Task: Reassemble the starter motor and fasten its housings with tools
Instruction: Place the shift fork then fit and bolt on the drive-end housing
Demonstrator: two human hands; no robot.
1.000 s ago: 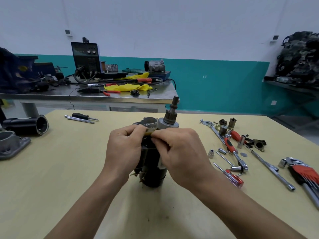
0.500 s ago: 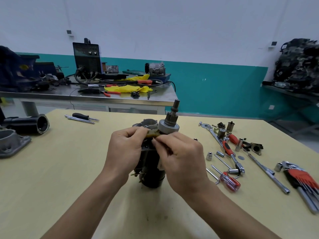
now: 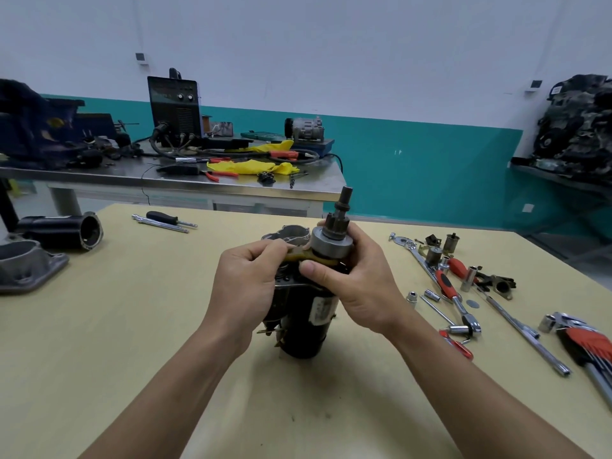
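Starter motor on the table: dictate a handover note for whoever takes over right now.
Left hand pinches the yellow-brown plastic fork lever.
Right hand grips the grey metal pinion drive atop the upright black starter motor body on the pale wooden table.
Done: drive on body.
Left: seat lever, fit the grey cast housing at far left, fasten with the red-handled ratchet at right.

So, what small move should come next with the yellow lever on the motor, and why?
Probably ease the yellow lever further in under the grey drive drum. The left hand pinches the lever's outer end, the right hand grips the drum with its thumb beside the lever, and the lever looks partly seated on the upright motor body.
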